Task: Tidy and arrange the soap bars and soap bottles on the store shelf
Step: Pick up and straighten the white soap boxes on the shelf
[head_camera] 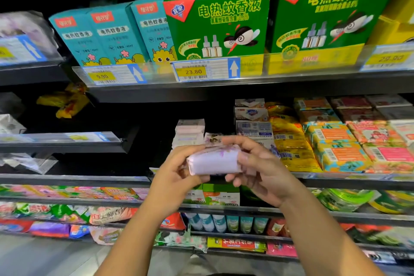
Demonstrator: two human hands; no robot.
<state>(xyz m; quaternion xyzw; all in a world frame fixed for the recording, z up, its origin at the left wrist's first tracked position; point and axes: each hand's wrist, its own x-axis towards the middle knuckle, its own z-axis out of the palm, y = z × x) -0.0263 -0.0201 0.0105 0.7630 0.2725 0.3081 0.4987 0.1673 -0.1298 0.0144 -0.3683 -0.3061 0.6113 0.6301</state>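
Observation:
A pale lilac soap bar pack (pixel 214 160) is held in front of the middle shelf (pixel 336 178). My left hand (pixel 179 175) grips its left end with curled fingers. My right hand (pixel 257 166) grips its right end, thumb over the top edge. Behind the pack stands a short stack of white and pink soap boxes (pixel 190 132). To its right rises a taller stack of white and blue soap boxes (pixel 253 119). Yellow soap packs (pixel 289 139) and orange and pink boxed bars (pixel 358 141) fill the shelf's right side.
The shelf above carries teal boxes (pixel 107 36) and big green boxes (pixel 219 22) behind price tags. A dark gap opens on the middle shelf left of the soap stacks. Lower shelves hold colourful bags (pixel 67 210) and small bottles (pixel 208 222).

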